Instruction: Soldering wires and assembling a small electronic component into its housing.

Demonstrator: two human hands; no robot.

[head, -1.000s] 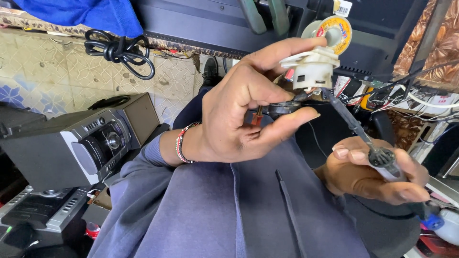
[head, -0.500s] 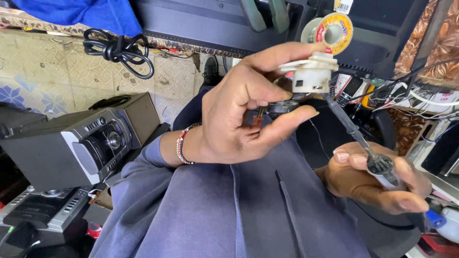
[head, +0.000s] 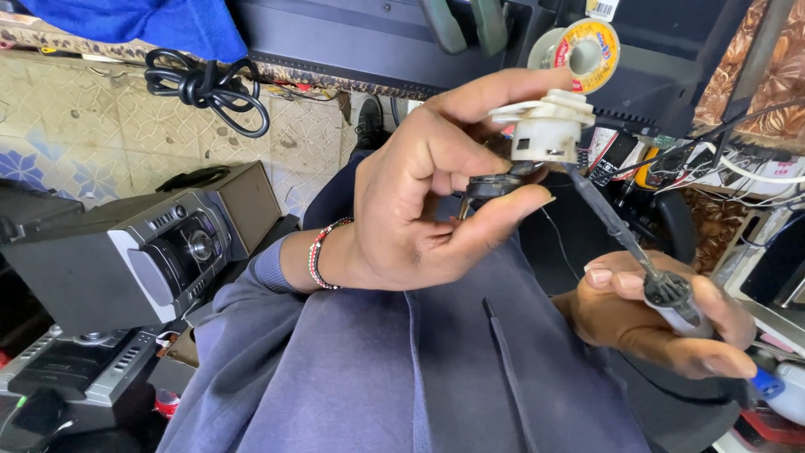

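My left hand (head: pixel 428 193) is raised in the middle of the view and pinches a small part: a white plastic cylinder (head: pixel 545 126) with a black piece (head: pixel 495 183) under it, held between forefinger and thumb. A beaded bracelet (head: pixel 319 253) circles that wrist. My right hand (head: pixel 662 315) sits lower right, wrapped around the handle of a slim soldering iron (head: pixel 620 239). Its dark shaft slants up-left and the tip meets the underside of the white part.
A grey stereo unit (head: pixel 147 252) stands at the left, with another silver device (head: pixel 75 377) below it. A coiled black cable (head: pixel 205 84) lies on the patterned floor. A solder spool (head: pixel 587 46) and tangled wires (head: pixel 729 159) sit at the upper right. My blue-clad lap (head: pixel 402 377) fills the bottom.
My right hand has shifted slightly with the soldering iron, keeping its tip at the white part. My left hand holds the part almost still.
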